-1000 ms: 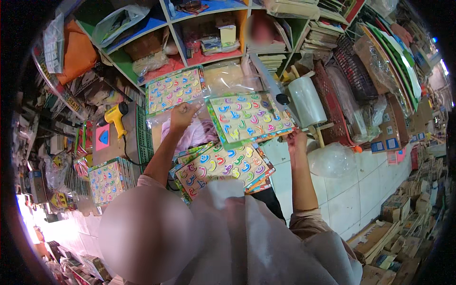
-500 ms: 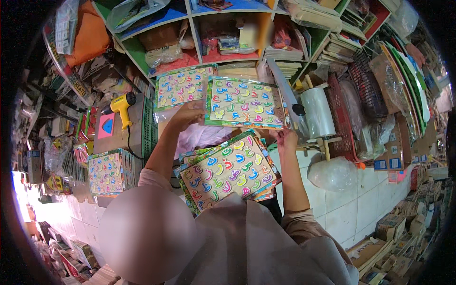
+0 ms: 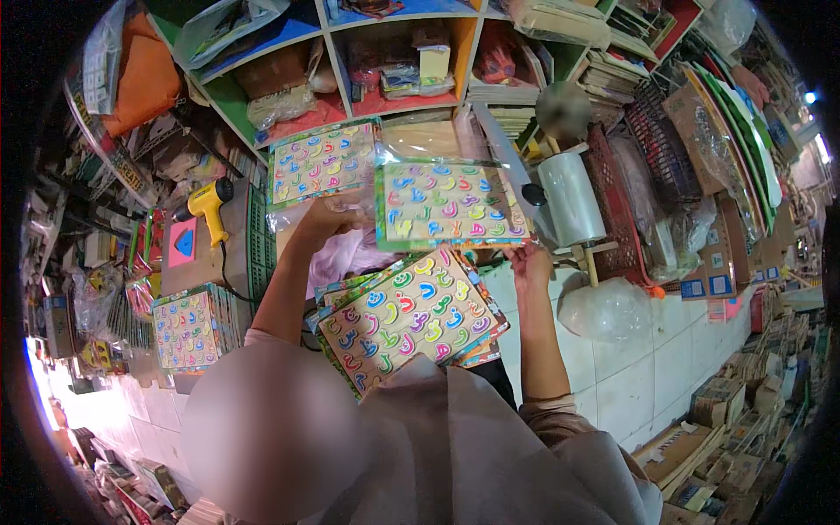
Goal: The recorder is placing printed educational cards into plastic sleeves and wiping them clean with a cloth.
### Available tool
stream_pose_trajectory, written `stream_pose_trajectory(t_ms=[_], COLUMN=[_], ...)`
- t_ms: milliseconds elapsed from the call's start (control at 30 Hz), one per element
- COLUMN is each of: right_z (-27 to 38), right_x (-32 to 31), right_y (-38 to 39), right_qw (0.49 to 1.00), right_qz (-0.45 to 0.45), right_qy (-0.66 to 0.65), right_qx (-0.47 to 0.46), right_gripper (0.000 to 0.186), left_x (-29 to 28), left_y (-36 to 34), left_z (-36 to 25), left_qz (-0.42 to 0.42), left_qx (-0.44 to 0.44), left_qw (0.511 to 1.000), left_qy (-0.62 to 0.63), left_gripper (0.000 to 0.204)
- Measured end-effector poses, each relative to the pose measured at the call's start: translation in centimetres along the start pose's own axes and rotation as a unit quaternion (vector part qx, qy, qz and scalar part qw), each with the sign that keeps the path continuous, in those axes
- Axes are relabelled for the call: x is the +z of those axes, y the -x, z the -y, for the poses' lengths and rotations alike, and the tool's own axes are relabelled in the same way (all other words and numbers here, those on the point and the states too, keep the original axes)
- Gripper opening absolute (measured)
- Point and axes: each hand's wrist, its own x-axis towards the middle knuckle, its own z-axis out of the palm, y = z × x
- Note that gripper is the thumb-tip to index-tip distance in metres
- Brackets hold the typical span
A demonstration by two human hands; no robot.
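Held out in front of me is a wooden alphabet puzzle board (image 3: 451,203) with colourful curved letters and a green printed border; it looks blurred, and glossy clear wrap shows on it. My right hand (image 3: 528,261) grips its lower right corner. Beside its left edge, my left hand (image 3: 335,216) has its fingers closed; whether they pinch loose clear wrap cannot be made out. A stack of similar boards (image 3: 407,319) lies tilted on my lap. Beyond my left hand another letter board (image 3: 319,162) lies flat, and a pale pink cloth (image 3: 346,255) shows below that hand.
A yellow heat gun (image 3: 208,210) with a cord lies on the left, above a standing stack of boards (image 3: 185,331). At right are a roll of clear film (image 3: 570,199), a long sealer arm (image 3: 507,149) and a red basket (image 3: 612,210). Shelves (image 3: 328,66) stand behind.
The held board has dropped slightly and tilted, and its left edge sits a little farther from my left hand. The whole view has shifted slightly.
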Motion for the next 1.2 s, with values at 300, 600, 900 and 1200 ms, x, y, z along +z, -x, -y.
stream_pose_trajectory(t_ms=[300,600,900,1200], right_z=[-2.5,-3.2,-3.5,-3.0], right_x=[6.3,5.8,7.6,10.1], right_y=[-2.1,-2.2,-2.0,0.0], right_qw=[0.992,0.990,0.994,0.982], right_qz=[0.104,0.131,0.100,0.185], right_qy=[-0.053,-0.048,-0.029,-0.022], right_qx=[0.047,0.035,0.011,0.015], right_gripper=[0.018,0.017,0.019,0.008], left_x=[-1.3,-5.1,-3.0,-4.7], left_y=[1.9,-1.9,-2.2,1.2], left_z=[-0.6,2.3,4.5,3.8], left_qz=[0.070,0.055,-0.026,-0.048], left_qx=[-0.137,-0.046,-0.026,-0.064], left_qw=[0.988,0.992,0.984,0.972], left_qy=[-0.029,0.102,0.175,0.219], left_gripper=[0.019,0.033,0.038,0.037])
